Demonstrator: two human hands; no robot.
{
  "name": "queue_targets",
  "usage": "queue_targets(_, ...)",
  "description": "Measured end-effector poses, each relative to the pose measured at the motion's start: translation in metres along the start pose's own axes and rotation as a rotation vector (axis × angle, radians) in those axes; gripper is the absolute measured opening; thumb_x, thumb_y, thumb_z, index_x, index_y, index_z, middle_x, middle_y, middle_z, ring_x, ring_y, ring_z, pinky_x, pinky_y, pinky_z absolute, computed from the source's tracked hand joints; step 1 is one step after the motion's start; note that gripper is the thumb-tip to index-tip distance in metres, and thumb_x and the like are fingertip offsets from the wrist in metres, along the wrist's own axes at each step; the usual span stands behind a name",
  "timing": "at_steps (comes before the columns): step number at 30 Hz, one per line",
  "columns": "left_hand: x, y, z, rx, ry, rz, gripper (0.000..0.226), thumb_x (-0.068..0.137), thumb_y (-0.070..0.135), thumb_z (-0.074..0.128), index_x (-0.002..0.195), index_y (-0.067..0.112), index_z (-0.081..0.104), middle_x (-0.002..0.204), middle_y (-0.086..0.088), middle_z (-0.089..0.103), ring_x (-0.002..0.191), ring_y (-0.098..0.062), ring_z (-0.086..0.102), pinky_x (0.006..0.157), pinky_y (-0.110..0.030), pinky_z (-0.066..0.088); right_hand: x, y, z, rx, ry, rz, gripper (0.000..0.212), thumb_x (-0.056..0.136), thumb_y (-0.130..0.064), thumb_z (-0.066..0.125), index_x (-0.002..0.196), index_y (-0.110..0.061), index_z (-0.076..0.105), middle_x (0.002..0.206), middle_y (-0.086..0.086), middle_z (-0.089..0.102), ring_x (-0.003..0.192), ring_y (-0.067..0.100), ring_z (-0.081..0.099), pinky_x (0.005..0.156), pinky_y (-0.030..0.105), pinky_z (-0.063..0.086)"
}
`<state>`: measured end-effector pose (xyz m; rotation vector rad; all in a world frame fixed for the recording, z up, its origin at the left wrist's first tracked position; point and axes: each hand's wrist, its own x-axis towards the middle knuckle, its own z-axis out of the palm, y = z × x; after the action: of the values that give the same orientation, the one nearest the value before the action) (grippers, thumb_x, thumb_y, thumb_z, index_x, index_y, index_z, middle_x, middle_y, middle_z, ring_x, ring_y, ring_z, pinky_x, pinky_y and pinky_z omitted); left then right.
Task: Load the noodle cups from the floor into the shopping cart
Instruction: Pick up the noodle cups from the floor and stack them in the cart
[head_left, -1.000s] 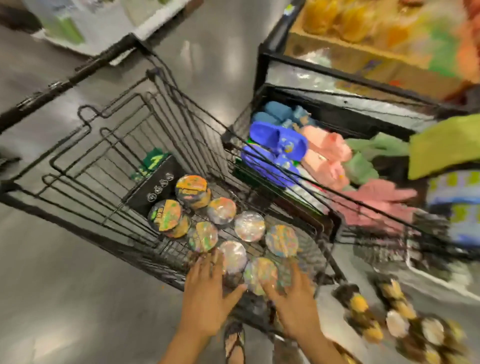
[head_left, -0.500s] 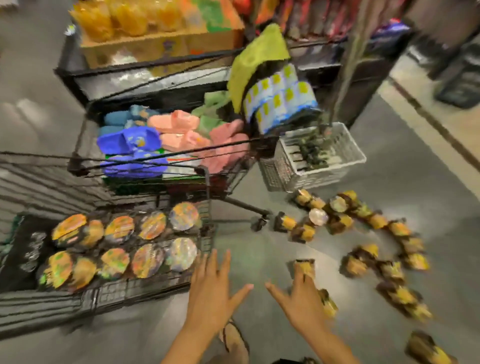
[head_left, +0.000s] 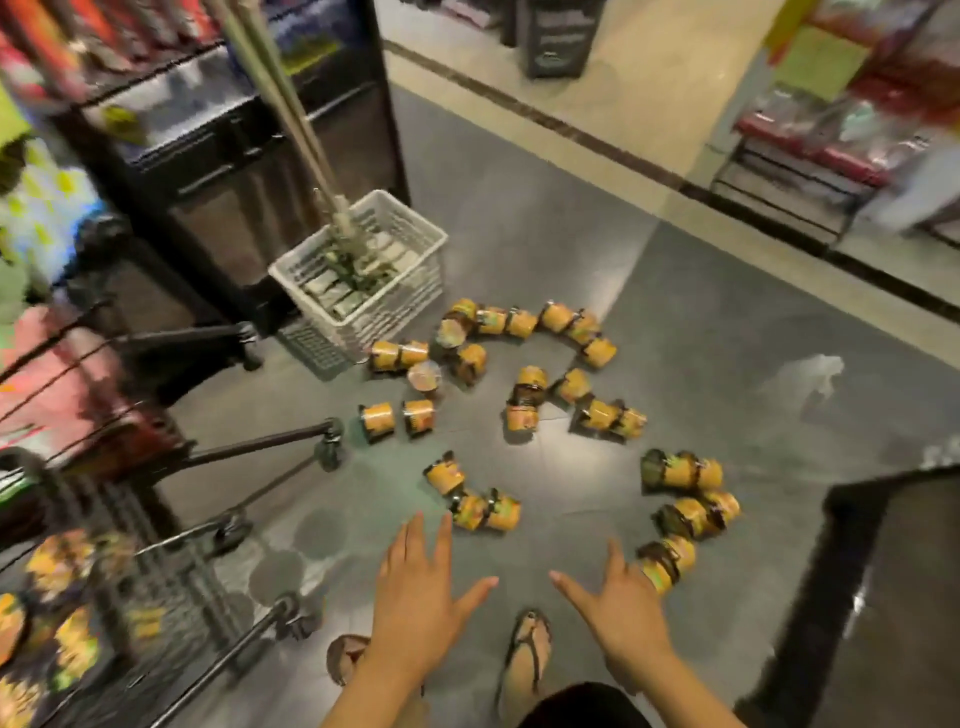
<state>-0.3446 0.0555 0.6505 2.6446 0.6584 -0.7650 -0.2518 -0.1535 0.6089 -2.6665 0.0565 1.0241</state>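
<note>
Both hands have swung away from the shopping cart (head_left: 171, 566), which now sits blurred at the lower left of the frame, and the view has turned onto the spill on the floor (head_left: 675, 338). The left hand (head_left: 415, 592) and right hand (head_left: 623, 608) hover low in the frame. Their fingers are straight and spread, thumbs pointing toward each other, and they hold nothing.

The noodle cups (head_left: 524, 400) lie scattered across the grey tiles through the middle of the frame. Most are on their sides, and many seem joined in twos or threes by a dark band. The nearest pair (head_left: 485, 512) lies just beyond the left hand's fingertips. Another bundle (head_left: 667, 564) sits at the right hand's outer edge, partly hidden by it, so contact cannot be told. Some loaded cups (head_left: 52, 566) already rest in the cart, too blurred to count.

These cups are probably light and thin-walled, easy to dent, with film lids that would puncture under a fingertip. The wrap looks glossy, so likely slick, and a cup on its side may roll when nudged. The sensible hold is around the side wall, spanning both cups of a bundle near the band, with no pressure on the lids.

A white basket (head_left: 400, 218) stands just beside the farthest cups, above centre.
</note>
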Motion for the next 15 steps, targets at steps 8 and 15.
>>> queue_targets(8,0.033,0.133,0.022,0.188,-0.053,0.286,0.101,0.073,0.086,0.012,0.154,0.026,-0.001,0.161,-0.013,0.005,0.148,-0.029,0.006,0.118,-0.040,0.014,0.013,0.126,-0.047,0.157,0.089,0.224,0.109,0.073,-0.084,0.044,0.152,-0.014,0.015,0.138,0.014,0.049,0.125,0.034,0.046,0.098,0.038,0.041)
queue_targets(15,0.063,0.188,0.028,0.337,-0.103,0.520,0.123,0.054,0.093,-0.016,0.154,0.025,0.009,0.159,-0.013,0.016,0.147,-0.029,0.013,0.118,-0.039,0.015,-0.002,0.177,-0.039,0.407,0.115,0.450,0.106,0.078,-0.079,0.047,0.153,-0.013,0.012,0.144,0.017,0.041,0.133,0.033,0.038,0.103,0.038,0.037)
